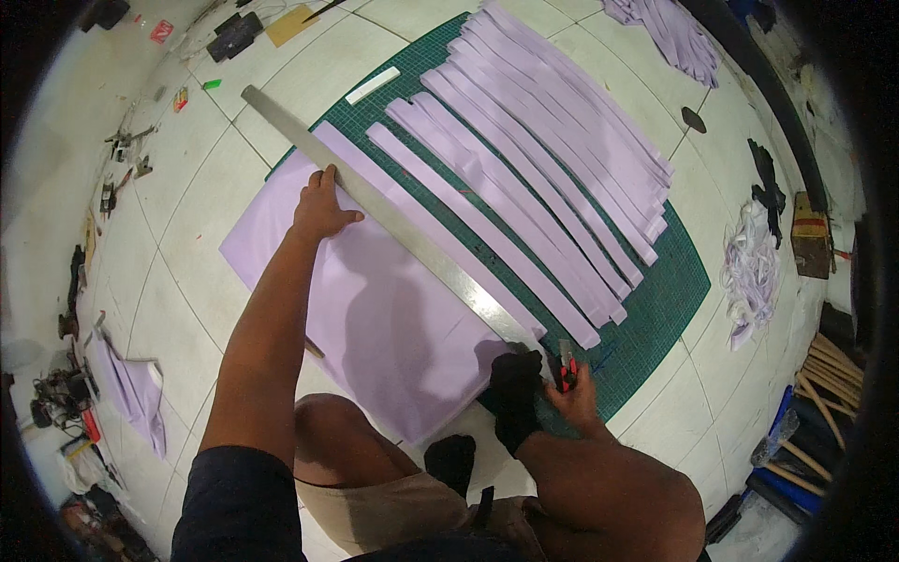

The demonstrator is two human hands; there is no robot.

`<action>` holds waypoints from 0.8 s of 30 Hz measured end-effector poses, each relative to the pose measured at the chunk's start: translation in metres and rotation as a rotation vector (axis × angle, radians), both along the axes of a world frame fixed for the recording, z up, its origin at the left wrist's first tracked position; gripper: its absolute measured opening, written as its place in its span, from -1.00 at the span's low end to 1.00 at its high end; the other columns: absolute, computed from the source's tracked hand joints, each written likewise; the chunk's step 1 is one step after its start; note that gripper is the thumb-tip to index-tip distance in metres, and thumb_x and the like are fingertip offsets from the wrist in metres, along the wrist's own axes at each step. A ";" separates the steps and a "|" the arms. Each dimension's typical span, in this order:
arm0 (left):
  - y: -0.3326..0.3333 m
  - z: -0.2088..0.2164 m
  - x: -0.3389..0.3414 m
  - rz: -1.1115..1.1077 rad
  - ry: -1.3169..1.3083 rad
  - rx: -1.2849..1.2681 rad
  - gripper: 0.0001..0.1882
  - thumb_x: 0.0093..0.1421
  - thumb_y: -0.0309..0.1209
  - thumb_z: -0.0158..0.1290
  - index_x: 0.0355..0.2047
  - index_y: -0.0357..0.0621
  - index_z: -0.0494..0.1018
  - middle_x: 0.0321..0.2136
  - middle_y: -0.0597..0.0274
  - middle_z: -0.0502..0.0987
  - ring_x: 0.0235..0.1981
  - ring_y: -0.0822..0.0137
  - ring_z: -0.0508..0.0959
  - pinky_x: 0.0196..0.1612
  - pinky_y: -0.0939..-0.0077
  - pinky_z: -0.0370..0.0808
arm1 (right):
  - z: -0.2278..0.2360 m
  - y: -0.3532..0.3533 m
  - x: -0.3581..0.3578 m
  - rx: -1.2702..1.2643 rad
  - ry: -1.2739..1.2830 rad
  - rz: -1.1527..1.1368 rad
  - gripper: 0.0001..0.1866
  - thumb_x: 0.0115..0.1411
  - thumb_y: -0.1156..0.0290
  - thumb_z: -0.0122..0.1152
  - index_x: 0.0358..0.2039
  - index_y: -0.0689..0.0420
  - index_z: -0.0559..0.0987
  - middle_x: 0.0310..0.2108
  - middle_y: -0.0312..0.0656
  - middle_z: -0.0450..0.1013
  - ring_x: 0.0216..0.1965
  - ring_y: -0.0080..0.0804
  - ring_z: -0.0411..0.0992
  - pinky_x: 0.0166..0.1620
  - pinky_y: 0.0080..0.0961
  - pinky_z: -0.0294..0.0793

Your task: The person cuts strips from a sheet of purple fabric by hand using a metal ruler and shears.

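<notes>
A long metal ruler point(412, 239) lies diagonally across a sheet of lilac fabric point(375, 328). My left hand point(323, 206) presses down near the ruler's upper part, fingers stretched out and thumb apart on the fabric. At its lower end, my black-socked foot point(515, 384) rests on or right beside the ruler. My right hand point(576, 398) is closed round a red and black utility knife point(566, 368), just right of that foot; its blade tip is hard to make out. Several cut lilac strips point(506, 225) lie side by side on the green cutting mat point(670, 281), right of the ruler.
A small white bar point(373, 85) sits on the mat's upper left. Crumpled white and lilac scraps point(749, 272) lie on the tiled floor at right, with more lilac fabric point(670, 42) at the top. Wooden sticks point(829, 375) are piled at lower right. Another lilac piece point(131, 389) lies left.
</notes>
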State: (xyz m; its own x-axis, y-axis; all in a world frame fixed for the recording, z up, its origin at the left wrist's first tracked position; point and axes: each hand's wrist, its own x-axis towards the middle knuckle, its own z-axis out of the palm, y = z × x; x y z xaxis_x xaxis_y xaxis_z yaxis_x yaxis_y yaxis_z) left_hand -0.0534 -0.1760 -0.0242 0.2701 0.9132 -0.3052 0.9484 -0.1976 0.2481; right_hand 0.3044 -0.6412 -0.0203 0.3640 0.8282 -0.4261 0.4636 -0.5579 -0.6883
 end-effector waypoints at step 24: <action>0.028 -0.023 0.000 -0.071 0.181 -0.056 0.36 -0.29 -0.01 0.48 0.45 0.00 -0.08 0.44 -0.05 -0.07 0.27 -0.32 0.26 0.23 -0.01 0.39 | 0.009 -0.002 -0.004 -0.036 -0.238 0.027 -0.46 0.00 0.24 0.52 -0.14 0.25 0.45 -0.26 0.09 0.44 -0.19 0.16 0.41 -0.12 -0.05 0.38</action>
